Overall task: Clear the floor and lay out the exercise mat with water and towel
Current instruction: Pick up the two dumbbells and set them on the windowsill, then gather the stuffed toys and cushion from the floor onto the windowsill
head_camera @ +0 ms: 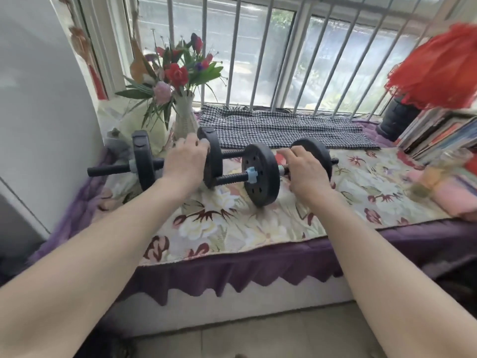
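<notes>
No writing can be read. The spines of the stacked books (438,130) at 3 o'clock are too blurred, and so are the moulded marks on the dumbbell (140,156) at 9 o'clock.

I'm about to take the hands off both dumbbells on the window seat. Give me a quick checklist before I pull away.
1. The left dumbbell seems to rest on the floral cover: ok.
2. The right dumbbell seems to rest on it too: ok.
3. Both sit back from the front edge: ok.
4. The vase stands right behind the left dumbbell's inner plate; whether there is a gap: cannot tell.
5. The left hand and right hand lie over the handles; whether they grip: cannot tell.
6. A chock against the round plates rolling: not ok, none visible.
</notes>
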